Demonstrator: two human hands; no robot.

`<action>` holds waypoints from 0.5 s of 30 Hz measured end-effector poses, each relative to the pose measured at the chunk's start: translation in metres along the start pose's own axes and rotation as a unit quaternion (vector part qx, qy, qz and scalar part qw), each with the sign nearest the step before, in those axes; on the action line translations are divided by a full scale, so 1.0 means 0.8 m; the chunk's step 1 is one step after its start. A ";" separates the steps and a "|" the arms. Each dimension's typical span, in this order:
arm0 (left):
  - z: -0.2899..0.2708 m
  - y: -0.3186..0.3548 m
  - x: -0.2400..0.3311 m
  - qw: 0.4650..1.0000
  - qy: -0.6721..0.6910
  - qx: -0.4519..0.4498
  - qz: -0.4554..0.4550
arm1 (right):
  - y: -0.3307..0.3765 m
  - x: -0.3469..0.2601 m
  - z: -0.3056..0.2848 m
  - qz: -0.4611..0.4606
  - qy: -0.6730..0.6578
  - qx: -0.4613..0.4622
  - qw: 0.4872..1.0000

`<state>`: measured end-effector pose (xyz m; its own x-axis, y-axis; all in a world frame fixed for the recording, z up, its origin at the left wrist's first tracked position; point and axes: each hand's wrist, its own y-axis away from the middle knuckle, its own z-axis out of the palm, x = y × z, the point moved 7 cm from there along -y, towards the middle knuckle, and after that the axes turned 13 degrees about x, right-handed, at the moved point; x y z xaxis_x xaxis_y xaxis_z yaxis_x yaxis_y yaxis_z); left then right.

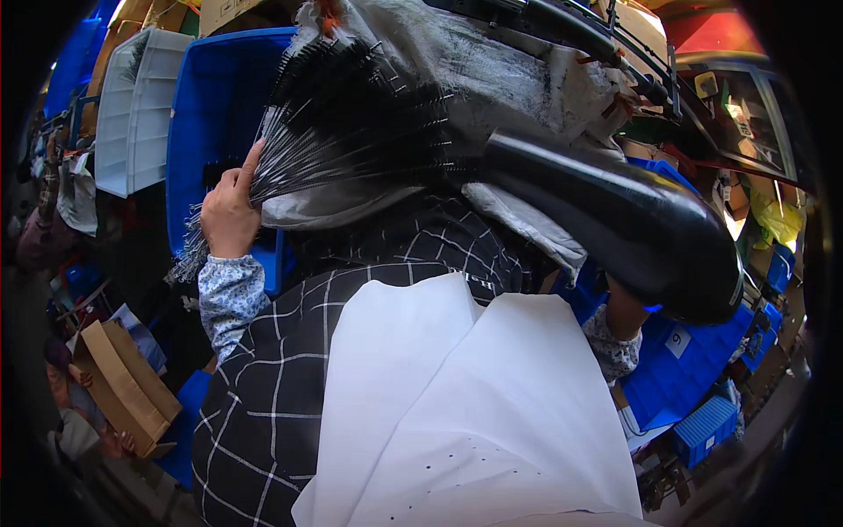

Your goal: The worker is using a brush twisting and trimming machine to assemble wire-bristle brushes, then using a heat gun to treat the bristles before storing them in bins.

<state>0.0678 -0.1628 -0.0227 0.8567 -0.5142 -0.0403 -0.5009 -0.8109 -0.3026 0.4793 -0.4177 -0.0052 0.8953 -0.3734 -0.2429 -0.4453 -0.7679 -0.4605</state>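
My left hand (232,218) is closed round a thick bundle of thin twisted-wire brushes (307,145), its index finger stretched along the stems. Their black bristled ends fan out up and to the right, and looped wire ends stick out below the hand. A glossy black hair dryer (615,220) is held at the right, its narrower end pointing at the bristles. My right hand (625,309) is mostly hidden beneath the dryer's body; only the wrist area shows, leading up to its underside. The fingers and handle are out of sight.
A deep blue bin (180,132) stands beyond my left hand, next to a white crate (140,110). Stained grey sacking (492,61) covers the area ahead. Blue bins (689,369) stand at the right. An open cardboard box (127,382) and another person's hand (118,442) are at lower left.
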 end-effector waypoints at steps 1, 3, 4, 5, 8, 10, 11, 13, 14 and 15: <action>0.000 -0.001 0.000 1.000 -0.012 -0.002 0.004 | -0.001 -0.001 0.006 0.002 -0.033 -0.027 0.999; 0.000 -0.002 0.004 1.000 -0.022 0.007 0.019 | -0.006 0.000 0.005 -0.001 -0.001 -0.001 1.000; 0.000 -0.001 0.005 0.999 -0.027 0.004 0.025 | -0.007 -0.004 0.008 -0.036 0.033 -0.007 0.999; 0.000 -0.001 0.005 0.999 -0.028 0.009 0.023 | -0.008 -0.001 0.008 -0.012 0.007 -0.004 1.000; 0.002 0.000 0.004 0.999 -0.034 0.004 0.018 | -0.008 -0.002 0.009 -0.036 0.029 -0.011 0.999; 0.003 0.001 0.003 0.999 -0.047 0.004 0.017 | -0.005 0.000 0.009 -0.039 0.036 -0.019 0.998; 0.003 0.001 0.003 0.999 -0.040 0.008 0.019 | -0.003 0.001 0.009 -0.042 0.036 -0.022 0.998; 0.002 0.003 0.004 0.999 -0.027 0.016 0.021 | 0.000 0.002 0.010 -0.057 0.052 -0.030 0.997; 0.002 0.003 0.004 0.999 -0.017 0.018 0.024 | 0.001 0.001 0.011 -0.076 0.067 -0.029 0.994; 0.001 0.004 0.004 0.999 -0.007 0.021 0.026 | 0.002 -0.002 0.011 -0.102 0.086 -0.026 0.991</action>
<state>0.0694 -0.1667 -0.0248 0.8309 -0.5519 -0.0703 -0.5401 -0.7699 -0.3400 0.4770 -0.4135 -0.0133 0.9577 -0.2877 0.0016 -0.2576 -0.8602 -0.4401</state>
